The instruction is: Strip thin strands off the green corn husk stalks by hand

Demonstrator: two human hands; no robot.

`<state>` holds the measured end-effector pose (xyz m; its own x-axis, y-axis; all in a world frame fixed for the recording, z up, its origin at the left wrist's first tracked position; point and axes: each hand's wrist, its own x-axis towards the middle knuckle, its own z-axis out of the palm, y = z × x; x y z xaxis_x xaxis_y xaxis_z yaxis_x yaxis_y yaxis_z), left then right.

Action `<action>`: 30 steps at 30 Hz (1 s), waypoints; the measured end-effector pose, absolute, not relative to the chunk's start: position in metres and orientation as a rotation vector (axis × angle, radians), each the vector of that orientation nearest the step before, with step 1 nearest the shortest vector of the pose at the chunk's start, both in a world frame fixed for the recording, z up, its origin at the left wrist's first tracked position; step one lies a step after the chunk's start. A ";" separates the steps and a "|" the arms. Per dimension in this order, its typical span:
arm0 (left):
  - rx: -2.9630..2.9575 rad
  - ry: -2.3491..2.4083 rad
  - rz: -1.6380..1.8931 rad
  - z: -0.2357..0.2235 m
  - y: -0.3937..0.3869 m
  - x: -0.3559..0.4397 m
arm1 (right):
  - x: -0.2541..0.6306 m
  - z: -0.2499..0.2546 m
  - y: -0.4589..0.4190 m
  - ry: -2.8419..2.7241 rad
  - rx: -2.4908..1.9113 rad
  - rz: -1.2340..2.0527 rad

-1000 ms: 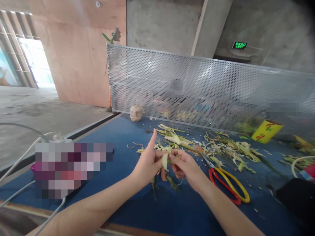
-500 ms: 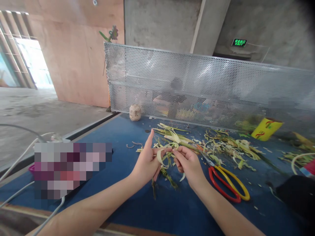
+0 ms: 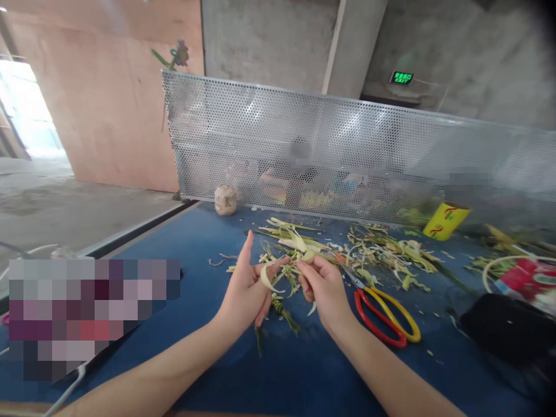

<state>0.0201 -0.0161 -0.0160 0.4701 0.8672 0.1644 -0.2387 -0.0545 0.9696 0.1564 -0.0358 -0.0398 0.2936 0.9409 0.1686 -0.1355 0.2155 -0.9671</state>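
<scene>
My left hand (image 3: 245, 295) is over the blue tabletop, thumb raised and index finger stretched toward the right hand. Its other fingers are curled in, and a pale green plant strip (image 3: 267, 280) loops beside them. With thumb and fingertips pinched together, my right hand (image 3: 321, 284) grips the same pale strip close to the left fingertips. Below and between the hands are knotted green stems (image 3: 282, 313); whether the left fingers hold these is hidden. Scissors (image 3: 384, 310) with one red and one yellow handle lie right of my right hand, blades partly among leaf scraps.
Plant scraps (image 3: 395, 249) litter the table (image 3: 182, 243) toward a perforated metal screen (image 3: 278, 127). A wrapped roll (image 3: 225, 200) stands back left, a yellow roll (image 3: 447, 220) back right. A black item (image 3: 495, 324) sits at right; a blurred-out object (image 3: 87, 313) at left. Someone is behind the screen.
The whole view has shifted, so that the table and its objects appear further left. Both hands keep nearly the same pose, with the strip still between them.
</scene>
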 end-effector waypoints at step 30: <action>1.001 0.615 0.764 -0.017 -0.010 0.020 | 0.167 -0.036 -0.044 -1.701 -1.347 0.064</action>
